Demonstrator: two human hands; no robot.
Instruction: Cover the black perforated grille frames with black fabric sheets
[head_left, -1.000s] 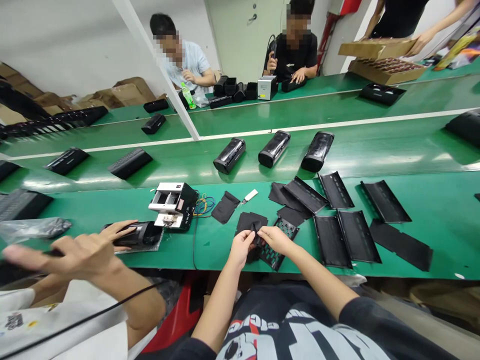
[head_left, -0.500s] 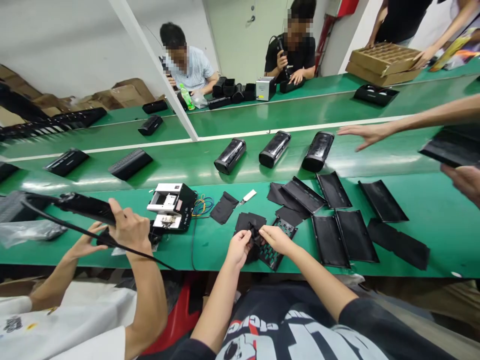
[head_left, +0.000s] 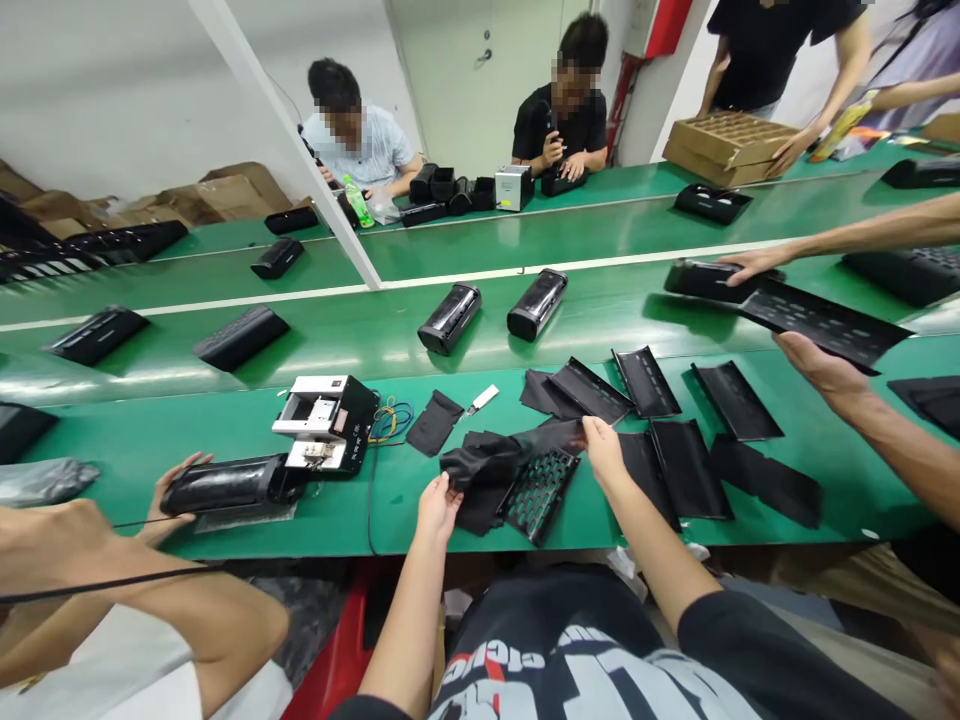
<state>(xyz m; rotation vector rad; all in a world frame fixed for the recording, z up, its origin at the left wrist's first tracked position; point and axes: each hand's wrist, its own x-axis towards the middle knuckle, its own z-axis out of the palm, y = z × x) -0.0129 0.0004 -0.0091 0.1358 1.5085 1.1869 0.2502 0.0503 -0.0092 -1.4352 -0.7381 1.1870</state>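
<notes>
Black cloth sleeve [head_left: 484, 462] | right hand [head_left: 604, 450] pinching its end | left hand [head_left: 437, 507] open, touching its edge | beside perforated panel [head_left: 538, 492]

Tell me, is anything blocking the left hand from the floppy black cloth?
Nothing visible is: the left hand sits right at the edge of the black cloth. A holed black panel lies further right, past the cloth, not between them.
</notes>
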